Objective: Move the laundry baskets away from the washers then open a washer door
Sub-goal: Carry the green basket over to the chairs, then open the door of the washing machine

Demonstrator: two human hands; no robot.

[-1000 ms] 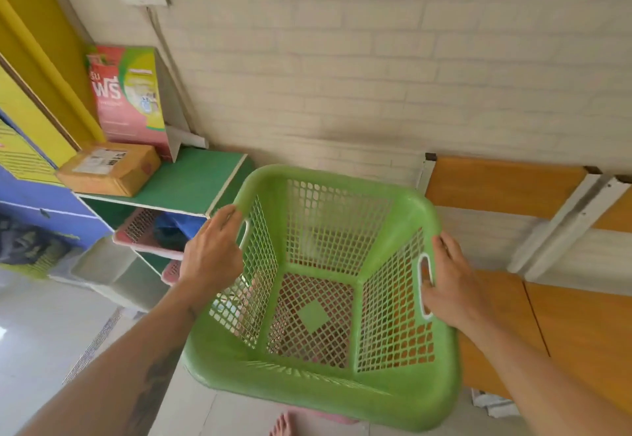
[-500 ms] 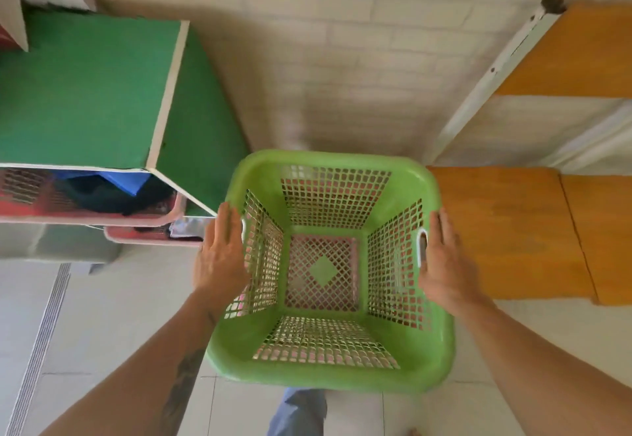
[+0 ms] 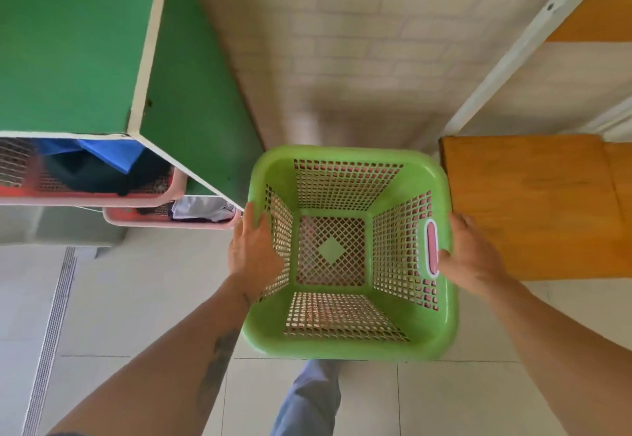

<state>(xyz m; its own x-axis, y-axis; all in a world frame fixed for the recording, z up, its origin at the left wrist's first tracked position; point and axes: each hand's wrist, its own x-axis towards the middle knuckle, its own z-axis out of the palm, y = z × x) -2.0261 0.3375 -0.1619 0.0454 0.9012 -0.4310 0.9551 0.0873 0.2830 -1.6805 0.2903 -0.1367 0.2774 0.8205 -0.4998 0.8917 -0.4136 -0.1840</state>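
Observation:
An empty green mesh laundry basket point(image 3: 342, 346) sits low over the tiled floor, between a green shelf unit and a wooden bench. Pink shows through its holes and its right handle slot, as if a pink basket lies under it. My left hand point(image 3: 254, 247) lies over the basket's left rim with the fingers stretched along it. My right hand point(image 3: 472, 254) presses against the outside of the right wall beside the handle slot, with no fingers through the slot. No washer is in view.
The green shelf unit point(image 3: 68, 42) at the left holds pink baskets point(image 3: 171, 222) with clothes in them. The wooden bench point(image 3: 530, 206) stands close on the right, a brick wall lies straight ahead, and a floor drain point(image 3: 51, 333) runs along the left. My leg point(image 3: 307, 401) is under the basket's near edge.
The basket has come down from chest height to floor level between shelf and bench, and my view has tipped downward. My right fingers have left the handle slot.

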